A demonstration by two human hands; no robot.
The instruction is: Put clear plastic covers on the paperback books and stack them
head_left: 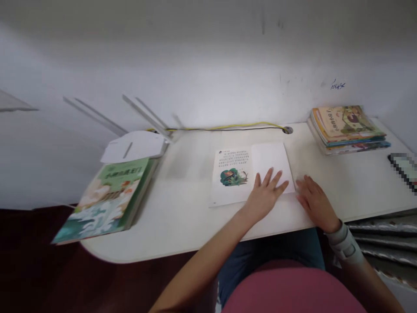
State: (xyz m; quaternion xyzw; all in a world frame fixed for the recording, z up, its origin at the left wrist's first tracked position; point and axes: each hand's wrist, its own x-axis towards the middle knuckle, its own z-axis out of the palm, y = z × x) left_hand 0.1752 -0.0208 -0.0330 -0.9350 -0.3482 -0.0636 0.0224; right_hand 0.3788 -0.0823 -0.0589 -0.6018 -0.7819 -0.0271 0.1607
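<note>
The person wears a dusky pink top [293, 289] and blue trousers [243, 261]. A pale grey strapped band [344, 242] wraps the right wrist [332, 225].

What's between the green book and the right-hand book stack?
In the head view: the open book, left hand over its blank page, right hand beside it, and cables along the wall.

A study corner here, most likely in a home! White desk [182, 208] right up against a pale wall [208, 78], pen scribble [338, 84] at upper right, what looks like a router [133, 147] at left, yellow cable [241, 125] along the back, and illustrated books left [107, 195] and upper right [348, 124], another open book [228, 195] mid-frame!
</note>
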